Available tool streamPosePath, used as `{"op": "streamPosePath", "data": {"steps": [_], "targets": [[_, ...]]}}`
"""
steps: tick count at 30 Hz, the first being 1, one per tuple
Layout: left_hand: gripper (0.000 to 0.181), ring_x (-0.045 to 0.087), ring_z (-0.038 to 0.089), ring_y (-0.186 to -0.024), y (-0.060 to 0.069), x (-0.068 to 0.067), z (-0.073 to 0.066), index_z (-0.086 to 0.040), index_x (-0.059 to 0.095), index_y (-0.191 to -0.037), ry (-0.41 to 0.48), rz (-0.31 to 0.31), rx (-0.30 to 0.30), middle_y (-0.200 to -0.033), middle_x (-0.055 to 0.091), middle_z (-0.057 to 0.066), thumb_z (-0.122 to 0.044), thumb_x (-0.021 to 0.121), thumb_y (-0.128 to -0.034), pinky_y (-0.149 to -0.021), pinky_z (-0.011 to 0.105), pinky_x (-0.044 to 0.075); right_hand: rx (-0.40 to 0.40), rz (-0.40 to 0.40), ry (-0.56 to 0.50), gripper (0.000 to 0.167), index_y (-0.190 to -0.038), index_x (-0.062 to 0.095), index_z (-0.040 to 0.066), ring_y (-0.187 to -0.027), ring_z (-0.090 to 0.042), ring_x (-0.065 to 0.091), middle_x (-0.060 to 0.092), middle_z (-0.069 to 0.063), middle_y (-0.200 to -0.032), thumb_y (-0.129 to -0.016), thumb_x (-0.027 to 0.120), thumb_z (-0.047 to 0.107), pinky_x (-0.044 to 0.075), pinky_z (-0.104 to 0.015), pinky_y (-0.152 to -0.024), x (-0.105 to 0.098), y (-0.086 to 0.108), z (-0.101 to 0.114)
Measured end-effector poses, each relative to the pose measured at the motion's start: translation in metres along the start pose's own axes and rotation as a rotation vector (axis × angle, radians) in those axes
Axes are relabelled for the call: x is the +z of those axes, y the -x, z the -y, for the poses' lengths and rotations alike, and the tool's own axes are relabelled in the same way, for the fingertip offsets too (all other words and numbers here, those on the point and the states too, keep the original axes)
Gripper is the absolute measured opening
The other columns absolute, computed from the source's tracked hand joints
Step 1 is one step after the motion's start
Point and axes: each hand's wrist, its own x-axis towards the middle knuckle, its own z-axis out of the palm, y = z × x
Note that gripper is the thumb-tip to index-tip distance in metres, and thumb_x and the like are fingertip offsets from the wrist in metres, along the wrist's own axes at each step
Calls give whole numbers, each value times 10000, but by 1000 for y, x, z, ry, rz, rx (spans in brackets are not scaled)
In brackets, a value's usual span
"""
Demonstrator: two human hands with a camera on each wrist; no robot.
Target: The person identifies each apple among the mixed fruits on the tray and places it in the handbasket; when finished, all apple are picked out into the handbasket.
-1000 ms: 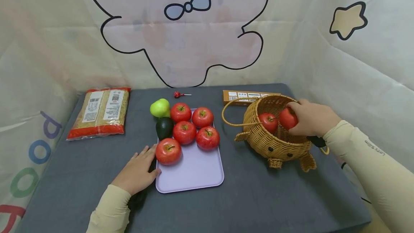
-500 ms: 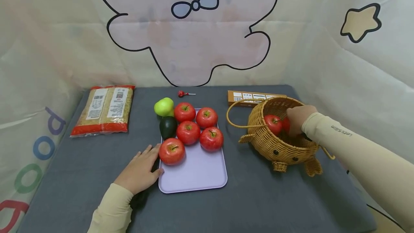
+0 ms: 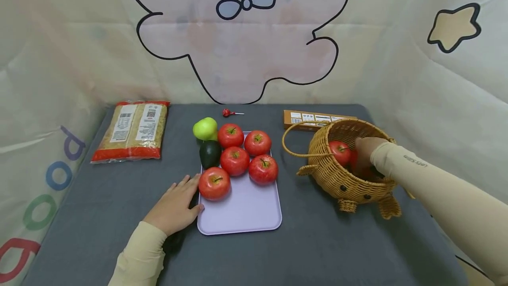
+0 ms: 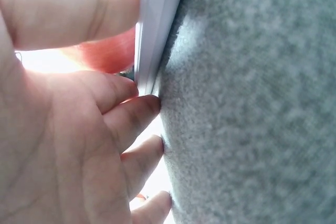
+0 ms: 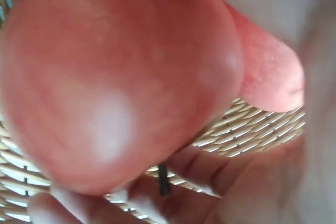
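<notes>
My right hand (image 3: 365, 156) is down inside the wicker basket (image 3: 337, 180), gripping a red apple (image 5: 121, 77). In the right wrist view the fingers curl beneath it, near its dark stem. A second red apple (image 3: 340, 151) lies beside it in the basket. My left hand (image 3: 174, 206) rests with fingers spread along the left edge of a lilac tray (image 3: 242, 220); thumb and fingertips touch the rim. On the tray are several red apples (image 3: 235, 161). A dark green avocado (image 3: 210, 153) and a green fruit (image 3: 205, 129) sit at its upper left.
A bag of grain (image 3: 132, 131) lies at the back left. A red lollipop (image 3: 227, 112) is near the back edge. Behind the basket lies a long brown box (image 3: 303, 118); the basket's handle (image 3: 291, 149) hangs out to its left.
My right hand has gone from the basket's rim down into it, carrying the apple. The left hand stays at the tray's edge. The whole head view has shifted slightly.
</notes>
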Motion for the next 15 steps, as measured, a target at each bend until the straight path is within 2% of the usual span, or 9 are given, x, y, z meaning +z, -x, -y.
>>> {"op": "streamPosePath", "data": {"steps": [5,9,12,15], "targets": [[860,278,456,-1565,2,-1,0,-32,355,-1659,3,6,-14,-1673,392,193,-356,744,-964,-1227,692,190,-14,-56,2,757,-1065,584,-54,-821,-323,663,661,-130,-923,-668,918,498,567,-506,-739,11,-1,-4],[857,277,463,-1564,4,-1,-1,-22,356,-1656,5,6,-22,-1669,394,203,-348,743,-964,-1227,691,191,-7,-58,-12,884,-1223,583,-130,-978,-427,685,687,-233,-1070,-731,922,522,568,-566,-818,1,8,2],[855,282,465,-1561,3,-2,-1,-17,359,-1653,-1,3,-18,-1667,397,207,-351,739,-964,-1226,690,197,-2,-107,-10,840,-1305,578,-136,-1050,-474,668,672,-287,-1159,-788,904,440,562,-609,-839,-16,26,10],[855,283,465,-1561,1,-1,-3,-13,357,-1653,-9,-2,0,-1668,395,208,-354,734,-966,-1227,687,204,7,-210,-10,655,-1305,612,-84,-1017,-451,677,673,-268,-1163,-851,844,328,567,-634,-783,-37,52,26]]}}
